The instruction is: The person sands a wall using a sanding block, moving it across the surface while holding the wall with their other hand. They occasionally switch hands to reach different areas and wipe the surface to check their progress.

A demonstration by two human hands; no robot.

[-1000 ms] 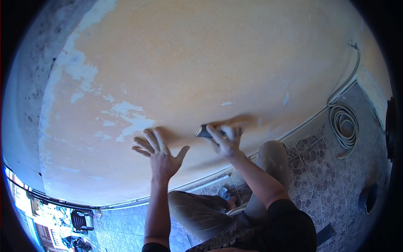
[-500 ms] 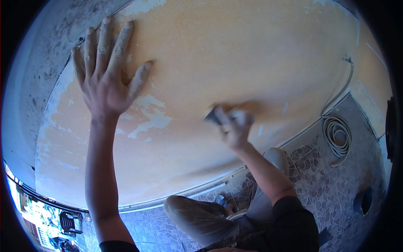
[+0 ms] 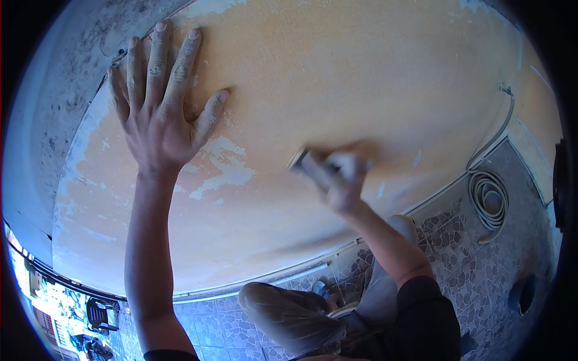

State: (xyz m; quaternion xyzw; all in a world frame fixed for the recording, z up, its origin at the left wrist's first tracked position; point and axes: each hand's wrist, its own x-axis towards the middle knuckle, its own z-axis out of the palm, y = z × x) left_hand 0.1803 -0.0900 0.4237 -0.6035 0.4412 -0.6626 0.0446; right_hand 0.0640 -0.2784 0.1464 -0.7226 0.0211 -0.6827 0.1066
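A pale orange wall (image 3: 337,78) with patches of worn white fills most of the head view. My left hand (image 3: 161,114) lies flat against it at the upper left, fingers spread and dusty, holding nothing. Right of the middle, my right hand (image 3: 343,180) is closed around a small dark block with a pale edge, which looks like a sanding block (image 3: 298,160). The block is against the wall surface, and motion blurs both it and the fingers. A ragged white patch (image 3: 226,171) shows between the two hands.
A coiled pale hose (image 3: 489,198) rests on the floor at right, its end running up to a wall fitting. My bent knees (image 3: 271,307) are close to the wall's base above the patterned tile floor (image 3: 445,253). A dark chair (image 3: 99,314) stands at lower left.
The whole view has shifted slightly, so the wall and my left hand appear further right. My right hand with the sanding block has moved a little leftward across the wall. My left hand stays planted.
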